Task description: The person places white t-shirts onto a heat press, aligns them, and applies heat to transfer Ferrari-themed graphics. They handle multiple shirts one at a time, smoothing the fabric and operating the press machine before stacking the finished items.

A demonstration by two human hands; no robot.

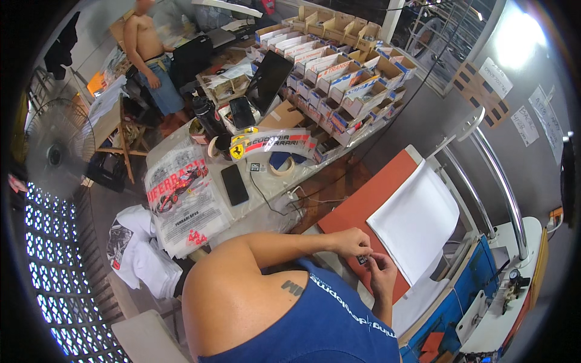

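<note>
Over the near edge of a red-brown flat pad (pixel 351 221), my left hand (pixel 353 242) and my right hand (pixel 382 275) come together with fingers pinched. Between their fingertips is a small black label-like piece (pixel 362 259) with light markings, partly covered by the fingers. Beside them on the pad lies a smooth white cloth (pixel 414 212), its far part hanging over the pad's side. Neither hand visibly grips the cloth.
A heat-press machine with chrome bars (pixel 499 175) stands at right. On the plastic-covered table are a phone (pixel 234 186), a tape roll (pixel 282 167) and printed transfer sheets (pixel 187 209). Beyond are cardboard bins (pixel 339 78), a person (pixel 145 54) and a fan (pixel 55 154).
</note>
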